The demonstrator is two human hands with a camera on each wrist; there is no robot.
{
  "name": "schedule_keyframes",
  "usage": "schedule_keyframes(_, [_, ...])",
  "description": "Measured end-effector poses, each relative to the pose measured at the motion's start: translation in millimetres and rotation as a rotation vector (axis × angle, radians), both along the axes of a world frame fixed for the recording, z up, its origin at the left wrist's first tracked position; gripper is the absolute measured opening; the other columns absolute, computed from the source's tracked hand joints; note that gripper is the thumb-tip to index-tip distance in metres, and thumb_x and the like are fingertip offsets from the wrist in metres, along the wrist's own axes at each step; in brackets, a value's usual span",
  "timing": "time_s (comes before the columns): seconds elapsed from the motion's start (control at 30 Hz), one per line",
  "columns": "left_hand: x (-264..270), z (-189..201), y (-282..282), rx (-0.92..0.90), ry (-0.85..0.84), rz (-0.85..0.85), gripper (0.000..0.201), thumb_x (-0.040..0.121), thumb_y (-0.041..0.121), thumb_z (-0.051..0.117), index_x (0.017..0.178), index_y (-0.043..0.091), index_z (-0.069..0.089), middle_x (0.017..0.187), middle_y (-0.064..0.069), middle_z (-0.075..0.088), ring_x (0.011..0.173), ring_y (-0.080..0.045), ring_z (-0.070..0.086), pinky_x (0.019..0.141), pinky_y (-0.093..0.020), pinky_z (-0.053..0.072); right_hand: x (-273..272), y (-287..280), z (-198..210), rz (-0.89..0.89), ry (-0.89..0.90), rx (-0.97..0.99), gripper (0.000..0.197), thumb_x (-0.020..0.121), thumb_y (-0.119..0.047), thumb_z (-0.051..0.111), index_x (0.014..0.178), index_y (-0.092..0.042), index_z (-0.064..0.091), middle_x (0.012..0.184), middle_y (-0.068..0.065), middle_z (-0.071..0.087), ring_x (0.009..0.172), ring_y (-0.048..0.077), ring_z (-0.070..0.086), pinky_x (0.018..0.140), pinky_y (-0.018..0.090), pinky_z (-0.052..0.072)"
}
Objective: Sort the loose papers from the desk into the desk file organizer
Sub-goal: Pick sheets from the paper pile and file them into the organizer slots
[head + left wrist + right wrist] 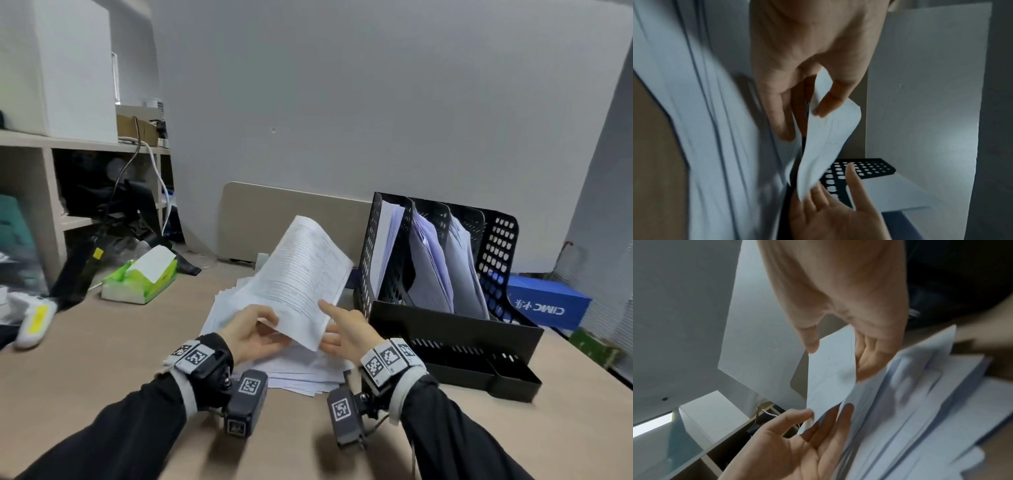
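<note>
Pinching a printed sheet (301,274) by its near corner, left hand (253,330) lifts it off the paper pile (239,298) on the worktop (102,342); right hand (346,334) is released, fingers straight beside the sheet's edge. Black organizer (445,329) sits right, papers in its slots.

Left wrist: thumb and fingers (781,113) clamp the sheet.

Right wrist: right hand (849,313) relaxed, thumb at the sheet's edge.
</note>
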State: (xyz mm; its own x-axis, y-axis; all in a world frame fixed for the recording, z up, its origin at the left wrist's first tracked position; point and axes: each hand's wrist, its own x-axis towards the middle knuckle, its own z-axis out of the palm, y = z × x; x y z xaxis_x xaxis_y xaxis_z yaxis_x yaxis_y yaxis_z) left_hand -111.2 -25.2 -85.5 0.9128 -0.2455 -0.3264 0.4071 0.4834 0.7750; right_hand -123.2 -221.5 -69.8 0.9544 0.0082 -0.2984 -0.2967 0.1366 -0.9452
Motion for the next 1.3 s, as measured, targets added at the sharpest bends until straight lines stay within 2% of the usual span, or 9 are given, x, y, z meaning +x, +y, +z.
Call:
schedule_keyframes(0.13, [-7, -1, 7, 0.209, -0.026, -0.167, 0.01, 0.087, -0.002, 0.058, 0.092, 0.006, 0.056, 0.112, -0.023, 0.07, 0.107, -0.043, 0.068, 0.096, -0.05, 0.053, 6, 6, -3, -0.237, -0.116, -0.004, 0.009, 0.089, 0.003, 0.064, 0.086, -0.004, 0.06, 0.074, 0.01, 0.063, 0.056, 0.019, 0.059, 0.047, 0.024, 0.045])
schedule_keyframes(0.23, [-1, -2, 17, 0.263, -0.035, -0.11, 0.007, 0.092, 0.011, 0.061, 0.091, 0.008, 0.054, 0.11, -0.023, 0.071, 0.098, -0.043, 0.069, 0.086, -0.046, 0.057, 11, 2, -8, -0.251, -0.256, -0.2, 0.033, 0.086, 0.01, 0.048, 0.063, -0.013, 0.042, 0.062, 0.007, 0.039, 0.044, 0.014, 0.033, 0.043, 0.022, 0.026])
schedule_keyframes(0.43, [15, -7, 36, 0.299, -0.05, 0.208, 0.022, 0.098, 0.025, 0.053, 0.11, 0.007, 0.054, 0.112, -0.018, 0.066, 0.088, -0.038, 0.066, 0.073, -0.041, 0.056, 7, 0, 1, -0.366, -0.413, -0.219, 0.033, 0.092, 0.002, 0.042, 0.064, -0.015, 0.035, 0.058, 0.002, 0.035, 0.05, 0.013, 0.034, 0.042, 0.018, 0.028])
schedule_keyframes(0.57, [14, -2, 34, 0.328, -0.063, 0.17, 0.023, 0.096, 0.029, 0.057, 0.105, 0.008, 0.059, 0.11, -0.016, 0.066, 0.087, -0.036, 0.066, 0.078, -0.041, 0.057, -1, -2, 12, -0.337, -0.423, -0.241, 0.038, 0.096, 0.003, 0.039, 0.062, -0.014, 0.034, 0.047, -0.008, 0.038, 0.038, 0.004, 0.033, 0.036, 0.016, 0.026])
schedule_keyframes(0.67, [14, 0, 34, 0.32, -0.07, 0.161, 0.031, 0.092, 0.031, 0.065, 0.115, 0.011, 0.061, 0.116, -0.013, 0.066, 0.088, -0.036, 0.068, 0.079, -0.046, 0.059, -4, -3, 12, -0.282, -0.345, -0.277, 0.041, 0.093, 0.004, 0.04, 0.059, -0.017, 0.033, 0.051, -0.004, 0.036, 0.044, 0.01, 0.034, 0.042, 0.019, 0.03])
schedule_keyframes(0.9, [17, 2, 35, 0.631, -0.186, 0.218, 0.017, 0.091, -0.001, 0.058, 0.107, -0.002, 0.063, 0.112, -0.023, 0.069, 0.094, -0.032, 0.065, 0.08, -0.039, 0.053, 20, 14, 0, -0.171, -0.181, -0.396, 0.028, 0.084, -0.001, 0.049, 0.064, -0.016, 0.037, 0.074, 0.028, 0.045, 0.061, 0.02, 0.042, 0.051, 0.028, 0.035])
schedule_keyframes(1.03, [20, -5, 39, 0.706, -0.184, 0.142, 0.011, 0.09, -0.001, 0.057, 0.097, 0.0, 0.064, 0.103, -0.017, 0.069, 0.089, -0.029, 0.062, 0.078, -0.036, 0.051, 31, 19, -5, -0.151, -0.076, -0.506, 0.017, 0.091, 0.0, 0.048, 0.076, -0.007, 0.046, 0.07, 0.005, 0.043, 0.061, 0.019, 0.041, 0.054, 0.025, 0.032])
schedule_keyframes(1.2, [24, -9, 45, 0.674, -0.144, 0.181, 0.011, 0.088, -0.008, 0.053, 0.089, 0.002, 0.057, 0.091, -0.019, 0.061, 0.079, -0.029, 0.06, 0.066, -0.032, 0.049, 39, 21, -9, -0.171, -0.014, -0.516, 0.013, 0.088, 0.002, 0.05, 0.076, -0.005, 0.049, 0.066, 0.007, 0.045, 0.056, 0.02, 0.044, 0.051, 0.024, 0.033])
schedule_keyframes(1.3, [29, -13, 47, 0.676, -0.138, 0.185, 0.011, 0.086, -0.007, 0.055, 0.088, 0.004, 0.054, 0.091, -0.019, 0.059, 0.08, -0.028, 0.059, 0.07, -0.036, 0.047, 39, 22, -9, -0.164, 0.006, -0.545, 0.005, 0.084, 0.002, 0.052, 0.087, 0.0, 0.056, 0.068, 0.008, 0.048, 0.056, 0.022, 0.047, 0.051, 0.025, 0.035])
